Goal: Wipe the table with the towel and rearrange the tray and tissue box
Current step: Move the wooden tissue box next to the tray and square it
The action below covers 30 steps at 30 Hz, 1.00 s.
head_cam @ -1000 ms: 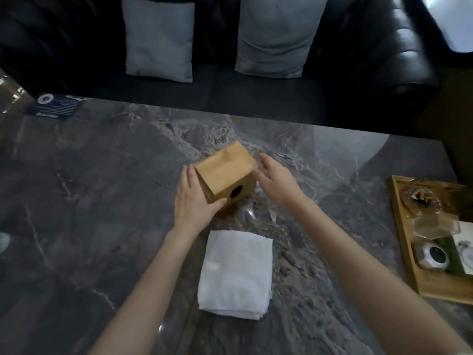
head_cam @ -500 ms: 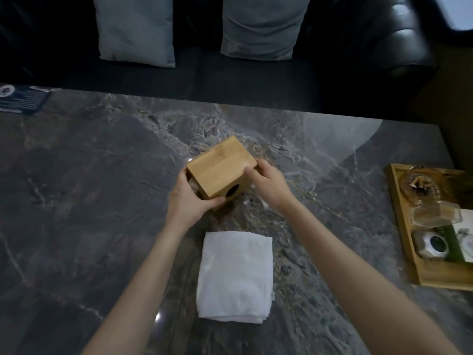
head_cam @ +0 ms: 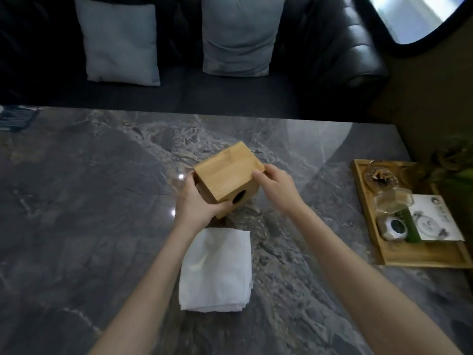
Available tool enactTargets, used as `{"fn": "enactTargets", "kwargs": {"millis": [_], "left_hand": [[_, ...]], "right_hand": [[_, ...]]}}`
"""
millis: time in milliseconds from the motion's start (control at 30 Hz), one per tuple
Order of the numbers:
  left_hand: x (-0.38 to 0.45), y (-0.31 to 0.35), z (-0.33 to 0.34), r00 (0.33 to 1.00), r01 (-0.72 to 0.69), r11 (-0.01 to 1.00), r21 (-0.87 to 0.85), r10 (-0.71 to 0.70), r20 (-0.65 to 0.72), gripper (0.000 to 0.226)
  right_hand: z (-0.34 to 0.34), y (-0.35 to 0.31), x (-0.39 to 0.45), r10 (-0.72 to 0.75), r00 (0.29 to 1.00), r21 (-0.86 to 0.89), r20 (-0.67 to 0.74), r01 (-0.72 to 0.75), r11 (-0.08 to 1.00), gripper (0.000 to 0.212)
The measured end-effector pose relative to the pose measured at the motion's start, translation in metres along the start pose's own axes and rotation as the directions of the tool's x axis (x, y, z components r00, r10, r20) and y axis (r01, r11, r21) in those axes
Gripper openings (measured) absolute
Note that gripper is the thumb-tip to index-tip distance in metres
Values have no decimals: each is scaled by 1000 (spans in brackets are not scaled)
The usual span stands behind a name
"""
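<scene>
A folded towel (head_cam: pixel 216 269) lies nearest on the table (head_cam: pixel 76 213). Beyond it, left hand (head_cam: pixel 195 204) and right hand (head_cam: pixel 277 187) each grip the tilted tissue box (head_cam: pixel 229 175). The tray (head_cam: pixel 409 257) sits at the right edge; the left stays open.

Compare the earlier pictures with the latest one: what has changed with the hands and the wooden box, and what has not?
Both hands closed more firmly on the tissue box: the left hand wrapped under its near corner, and the right hand slid onto its right edge. The towel stayed folded on the table, and the tray stayed put.
</scene>
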<state>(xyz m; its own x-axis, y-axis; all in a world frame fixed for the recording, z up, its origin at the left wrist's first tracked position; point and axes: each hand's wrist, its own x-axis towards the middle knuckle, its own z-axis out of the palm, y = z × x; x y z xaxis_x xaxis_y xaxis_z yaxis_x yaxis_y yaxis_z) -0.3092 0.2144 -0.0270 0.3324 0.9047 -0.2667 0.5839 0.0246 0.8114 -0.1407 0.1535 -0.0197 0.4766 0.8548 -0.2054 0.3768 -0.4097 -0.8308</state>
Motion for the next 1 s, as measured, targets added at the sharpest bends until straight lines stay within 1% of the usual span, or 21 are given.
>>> {"fn": "enactTargets", "kwargs": {"millis": [100,233,433,567,700,900,1000], "left_hand": [[-18,16,17,999,-9,999,-48,11,37,120],[-42,33,41,996,-59,998,-12,59,71,116],[-80,59,78,973,-185,983,6,183,139,96],[-105,72,108,955,-221,975,26,211,207,99],[-131,83,141,933,-260,965,31,242,267,99],[-165,92,192,885,-333,942,42,297,359,98],[-181,96,215,870,-346,936,67,293,398,98]], "right_hand": [[-24,7,-20,-11,997,-1,-74,11,1000,24],[-57,21,-49,-8,989,20,-149,12,1000,24],[-104,51,-99,5,970,11,-244,-2,1000,25],[-131,74,-134,50,958,44,-283,-40,998,29],[-158,95,-168,126,936,65,-329,-110,992,35],[-192,133,-217,200,892,91,-406,-179,980,33],[-205,151,-239,245,869,110,-431,-219,970,32]]}}
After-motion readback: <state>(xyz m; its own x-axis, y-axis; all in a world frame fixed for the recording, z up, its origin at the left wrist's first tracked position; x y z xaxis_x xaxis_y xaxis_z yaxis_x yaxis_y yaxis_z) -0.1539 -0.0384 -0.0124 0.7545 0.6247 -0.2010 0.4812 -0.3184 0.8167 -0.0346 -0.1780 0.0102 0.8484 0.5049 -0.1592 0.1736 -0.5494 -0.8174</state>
